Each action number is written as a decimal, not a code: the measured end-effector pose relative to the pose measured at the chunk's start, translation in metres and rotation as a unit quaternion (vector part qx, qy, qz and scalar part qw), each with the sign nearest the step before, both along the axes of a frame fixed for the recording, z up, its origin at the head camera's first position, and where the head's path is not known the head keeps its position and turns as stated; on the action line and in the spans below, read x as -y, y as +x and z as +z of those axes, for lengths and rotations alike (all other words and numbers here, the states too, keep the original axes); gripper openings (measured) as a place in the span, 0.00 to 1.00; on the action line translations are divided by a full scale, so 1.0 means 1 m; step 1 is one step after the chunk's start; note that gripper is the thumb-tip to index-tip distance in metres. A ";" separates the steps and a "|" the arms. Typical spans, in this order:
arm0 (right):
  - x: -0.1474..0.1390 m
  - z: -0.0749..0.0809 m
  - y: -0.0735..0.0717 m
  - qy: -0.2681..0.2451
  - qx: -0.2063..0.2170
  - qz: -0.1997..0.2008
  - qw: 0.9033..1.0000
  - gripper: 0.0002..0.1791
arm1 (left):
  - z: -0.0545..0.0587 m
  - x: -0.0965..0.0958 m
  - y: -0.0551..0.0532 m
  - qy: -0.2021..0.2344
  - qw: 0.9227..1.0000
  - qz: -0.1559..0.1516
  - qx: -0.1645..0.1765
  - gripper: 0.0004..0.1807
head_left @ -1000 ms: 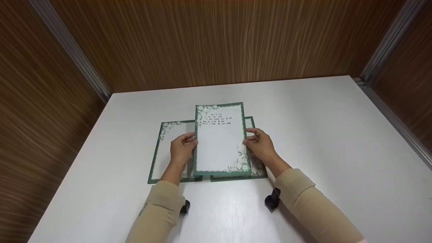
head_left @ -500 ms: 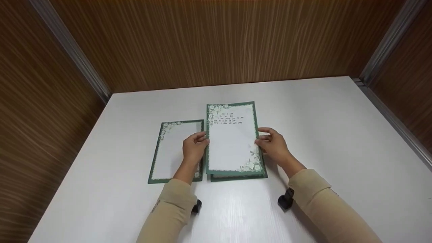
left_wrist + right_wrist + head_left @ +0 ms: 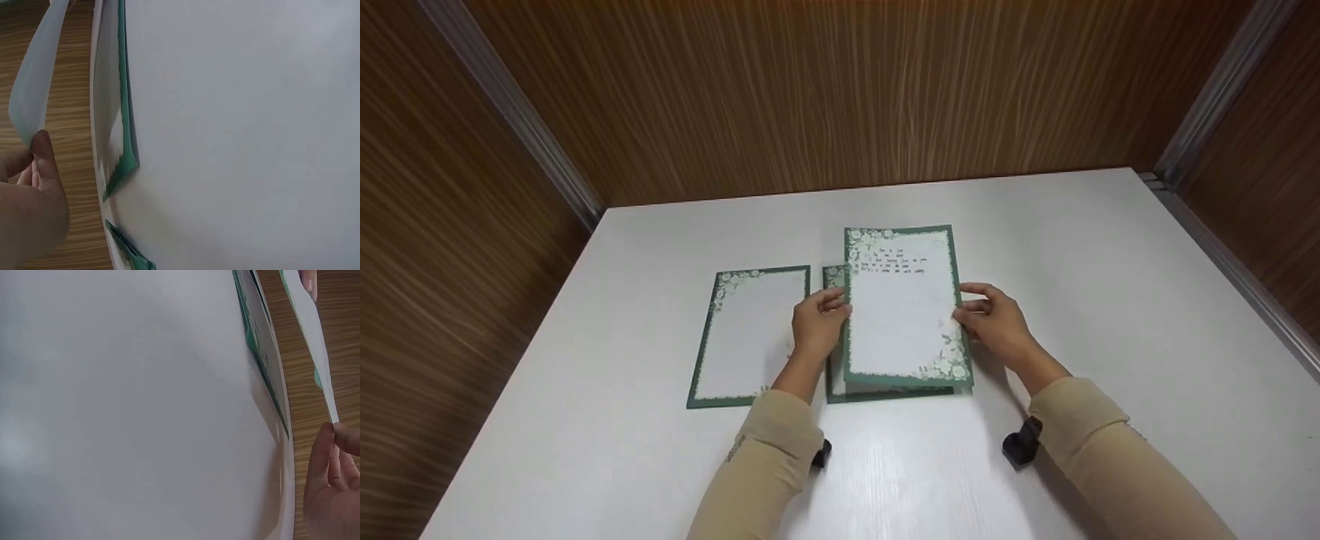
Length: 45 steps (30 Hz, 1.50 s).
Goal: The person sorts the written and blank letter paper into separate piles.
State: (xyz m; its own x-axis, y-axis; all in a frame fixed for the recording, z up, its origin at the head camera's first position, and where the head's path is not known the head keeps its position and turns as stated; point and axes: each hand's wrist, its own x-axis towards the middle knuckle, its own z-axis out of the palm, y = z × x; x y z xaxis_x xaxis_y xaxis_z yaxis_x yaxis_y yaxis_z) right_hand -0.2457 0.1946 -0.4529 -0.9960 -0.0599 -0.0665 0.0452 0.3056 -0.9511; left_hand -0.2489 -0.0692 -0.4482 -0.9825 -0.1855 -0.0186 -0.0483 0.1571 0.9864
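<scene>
A sheet of stationery paper [image 3: 896,322] with a green floral border and a few lines of dark writing is held up above the table. My left hand [image 3: 819,324] pinches its left edge between thumb and fingers. At the opposite edge my right hand [image 3: 999,326] pinches it the same way. In the left wrist view the raised paper [image 3: 36,84] bends slightly. Partly hidden beneath it lies another bordered paper [image 3: 836,379]. To the left lies bordered paper with no visible writing [image 3: 742,337], its lower right covered by my left forearm.
Everything lies on a white table [image 3: 1110,300]. Brown wood-grain panels [image 3: 840,97] stand behind it and at both sides. A black device [image 3: 1021,448] shows at the right cuff, and a similar black device [image 3: 821,454] at the left cuff.
Both hands have moved right together with the written sheet. It has uncovered the left paper and the left edge of the paper beneath it.
</scene>
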 end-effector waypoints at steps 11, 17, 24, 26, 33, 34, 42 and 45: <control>-0.029 0.000 0.002 0.016 -0.002 -0.006 1.000 0.28 | 0.001 -0.027 -0.002 -0.016 1.000 -0.011 -0.002 0.14; -0.043 0.000 0.003 0.028 0.003 -0.006 1.000 0.29 | -0.001 -0.041 -0.001 -0.006 1.000 -0.016 0.001 0.15; -0.061 0.000 0.003 0.037 -0.003 -0.004 0.999 0.30 | -0.002 -0.058 -0.001 0.003 1.000 -0.014 0.007 0.14; -0.066 0.000 0.004 0.042 -0.003 -0.004 0.999 0.30 | -0.002 -0.063 -0.001 0.002 1.000 -0.015 0.002 0.14; -0.079 0.003 0.007 0.046 0.003 -0.001 0.999 0.32 | -0.003 -0.076 0.001 0.011 1.000 -0.020 0.000 0.13; -0.080 0.003 0.007 0.043 0.004 -0.001 0.999 0.32 | -0.003 -0.077 0.001 0.011 1.000 -0.021 -0.001 0.13; -0.087 0.005 0.009 0.034 0.009 -0.002 0.999 0.31 | -0.005 -0.084 0.004 0.015 0.999 -0.029 -0.002 0.13; -0.090 0.006 0.009 0.037 0.008 -0.001 0.999 0.32 | -0.004 -0.088 0.005 0.018 0.999 -0.027 -0.002 0.13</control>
